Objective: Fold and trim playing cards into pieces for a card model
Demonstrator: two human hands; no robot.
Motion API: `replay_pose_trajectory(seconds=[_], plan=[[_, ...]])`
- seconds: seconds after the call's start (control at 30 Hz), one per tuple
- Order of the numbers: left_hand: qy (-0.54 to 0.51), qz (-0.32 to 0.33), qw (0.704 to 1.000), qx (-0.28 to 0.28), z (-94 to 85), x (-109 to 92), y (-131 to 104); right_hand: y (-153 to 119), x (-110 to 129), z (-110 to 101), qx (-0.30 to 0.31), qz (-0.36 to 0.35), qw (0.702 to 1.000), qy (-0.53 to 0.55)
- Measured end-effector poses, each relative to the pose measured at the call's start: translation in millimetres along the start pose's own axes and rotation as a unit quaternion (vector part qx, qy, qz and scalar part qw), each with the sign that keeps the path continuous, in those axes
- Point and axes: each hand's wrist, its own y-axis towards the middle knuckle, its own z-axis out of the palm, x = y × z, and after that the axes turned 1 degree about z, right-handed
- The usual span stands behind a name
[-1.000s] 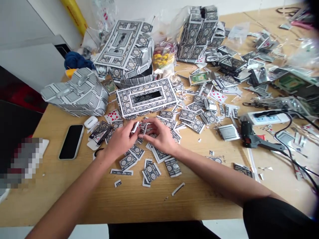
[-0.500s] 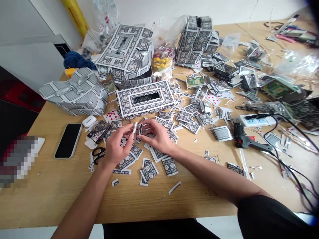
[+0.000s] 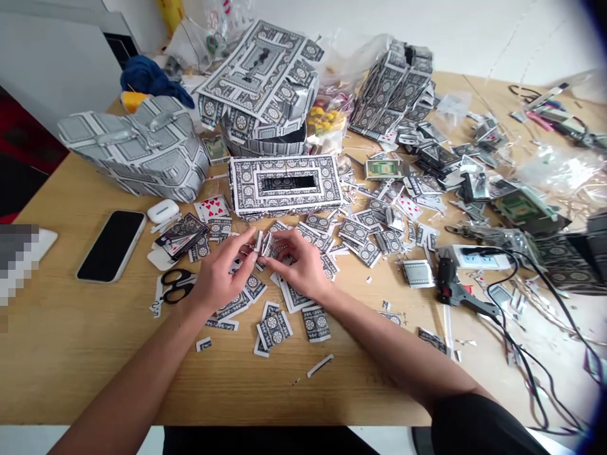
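The table (image 3: 95,354) lies bare along its near edge, crowded farther back. A card-covered box (image 3: 285,184) stands just beyond the hands, cut card pieces (image 3: 272,325) strewn below them. Left hand (image 3: 219,278) and right hand (image 3: 298,265) meet fingertip to fingertip, each grip pinched shut on a small folded card piece (image 3: 263,242)

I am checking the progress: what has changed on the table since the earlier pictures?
Little changed. The left hand and right hand stay together, pinching the same small folded card pieces. Nothing was let go. The scissors, phone and glue gun lie as before.
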Motion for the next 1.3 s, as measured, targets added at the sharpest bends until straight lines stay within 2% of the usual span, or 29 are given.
replay_pose_trajectory(seconds=[0.23,0.43,0.77,0.93,1.1,1.3], plan=[[-0.048,-0.044,0.998,0.02,-3.9,-3.5,0.7,-0.6,2.0,-1.9,0.006,-0.05,0.997,-0.052],[-0.171,-0.124,0.977,0.03,-3.2,-1.5,-3.1,1.5,4.2,-2.4,0.016,-0.094,0.992,-0.08],[-0.243,-0.16,0.956,0.045,-5.0,-3.4,-1.0,1.1,2.1,-2.8,0.023,-0.082,0.993,-0.077],[-0.266,-0.203,0.942,0.026,-0.9,-0.3,0.2,0.3,2.6,-3.0,0.028,-0.093,0.993,-0.074],[-0.285,-0.214,0.934,0.029,0.6,-2.4,2.8,-1.2,2.2,-2.6,0.025,-0.127,0.989,-0.069],[-0.216,-0.189,0.955,0.075,-6.3,-2.8,2.9,-2.5,1.3,-2.1,0.02,-0.145,0.986,-0.086]])
